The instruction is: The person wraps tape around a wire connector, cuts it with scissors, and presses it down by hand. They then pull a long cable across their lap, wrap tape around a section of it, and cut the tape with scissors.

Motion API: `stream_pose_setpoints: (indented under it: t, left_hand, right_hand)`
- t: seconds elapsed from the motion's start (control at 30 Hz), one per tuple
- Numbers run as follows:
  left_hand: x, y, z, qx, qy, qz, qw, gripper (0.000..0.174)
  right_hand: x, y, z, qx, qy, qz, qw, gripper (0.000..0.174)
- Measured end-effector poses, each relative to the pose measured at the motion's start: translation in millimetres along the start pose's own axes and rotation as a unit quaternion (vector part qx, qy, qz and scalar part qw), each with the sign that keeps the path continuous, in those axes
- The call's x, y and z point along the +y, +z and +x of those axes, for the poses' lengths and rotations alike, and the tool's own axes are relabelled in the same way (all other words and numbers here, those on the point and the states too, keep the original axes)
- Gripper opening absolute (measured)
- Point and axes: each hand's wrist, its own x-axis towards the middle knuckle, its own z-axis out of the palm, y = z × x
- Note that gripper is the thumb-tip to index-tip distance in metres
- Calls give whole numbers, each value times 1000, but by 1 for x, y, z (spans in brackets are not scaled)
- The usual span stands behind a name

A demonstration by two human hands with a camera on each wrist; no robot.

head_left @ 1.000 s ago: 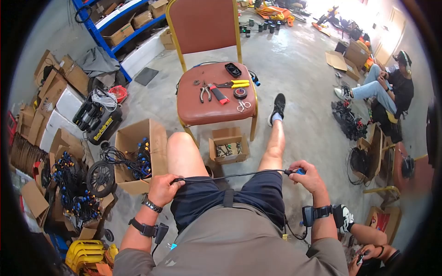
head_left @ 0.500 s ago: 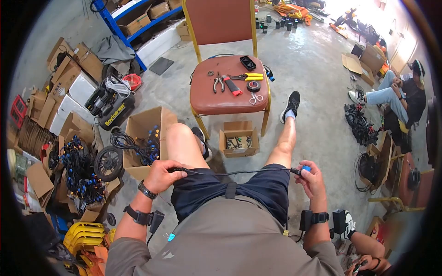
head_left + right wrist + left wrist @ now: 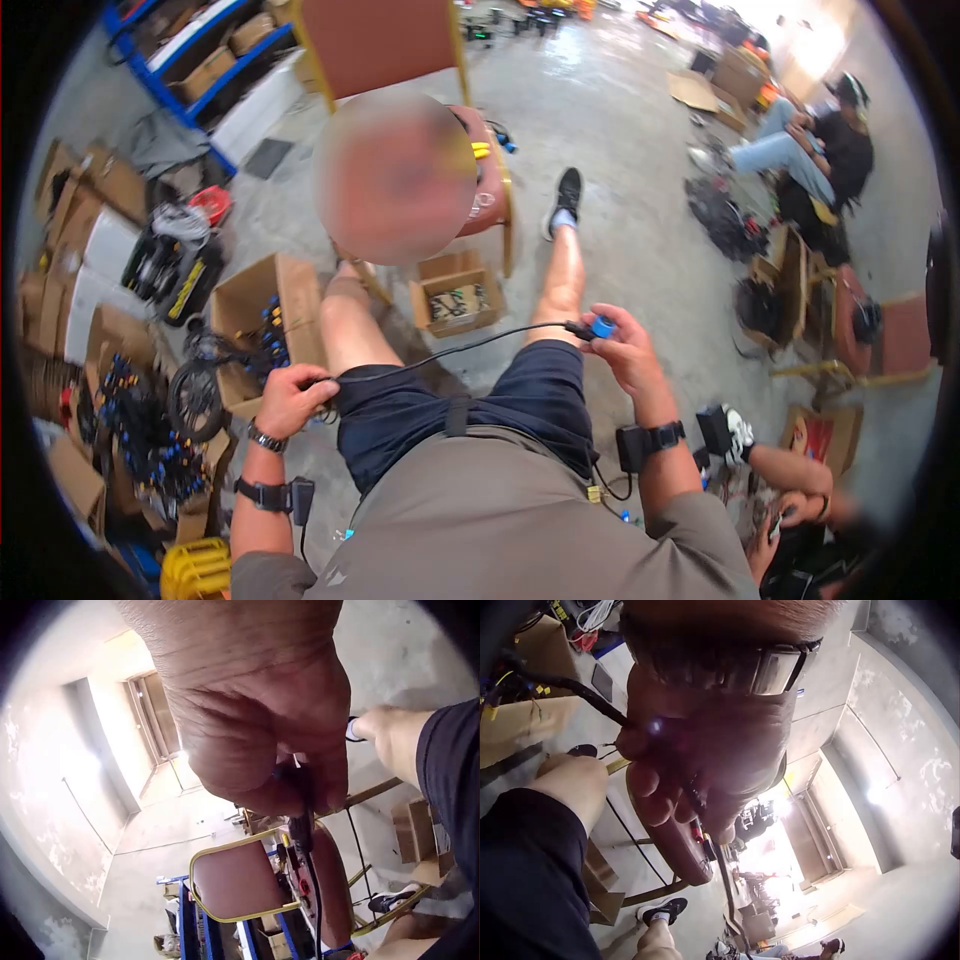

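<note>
A black cable (image 3: 455,349) runs across the lap between both hands in the head view. My left hand (image 3: 295,400) pinches its left end between thumb and fingers, over the left thigh. My right hand (image 3: 628,355) grips the other end by a blue-tipped connector (image 3: 601,326), which points up and away from the body. In the left wrist view the cable (image 3: 592,697) passes through the curled fingers. The right wrist view shows the cable's dark sleeve (image 3: 301,834) coming out of the fingers; the blue part is hidden there.
Ahead stands a chair (image 3: 385,45), its seat mostly covered by a blurred patch. A small carton (image 3: 465,325) of parts sits below it. On the left are a large carton (image 3: 305,310) of cables and a cable pile (image 3: 150,430). A seated person (image 3: 845,150) is at right.
The head view has shifted, so the chair sits further left. The cable now slopes up to the right, with the right hand higher than the left. Both hands still hold it.
</note>
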Motion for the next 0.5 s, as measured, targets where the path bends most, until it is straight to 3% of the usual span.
stream_pose_setpoints:
  t: [0.17,0.3,0.37,0.43,0.5]
  left_hand:
    - [-15,5,39,-118,-14,41,992,19]
    - [-21,16,81,-107,58,148,981,15]
    - [-24,23,107,-63,99,178,977,12]
    - [-28,30,128,-60,99,180,977,11]
    - [-35,37,144,-35,150,208,966,11]
  right_hand:
    - [2,-13,15,33,14,-112,993,50]
    - [5,-16,45,41,0,-242,969,41]
    - [-6,-10,63,89,45,-392,914,39]
    - [-5,-9,82,106,69,-436,891,37]
    - [1,-13,105,114,94,-480,865,35]
